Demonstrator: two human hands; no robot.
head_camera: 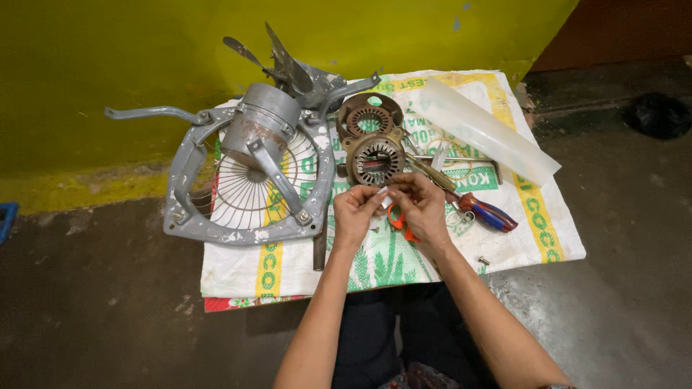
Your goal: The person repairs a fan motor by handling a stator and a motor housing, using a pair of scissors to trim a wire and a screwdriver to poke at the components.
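I see my left hand [355, 209] and right hand [420, 204] meeting, fingertips pinching a small white strip [384, 196] between them; orange-handled scissors [398, 220] lie just under the hands on the printed woven sack [303, 263]; just beyond the grip sits a rusty motor stator [375, 160]; to its right a red-and-blue screwdriver [489, 212]; to its left the grey fan frame [245, 180]; farther right a translucent plastic sheet [484, 130].
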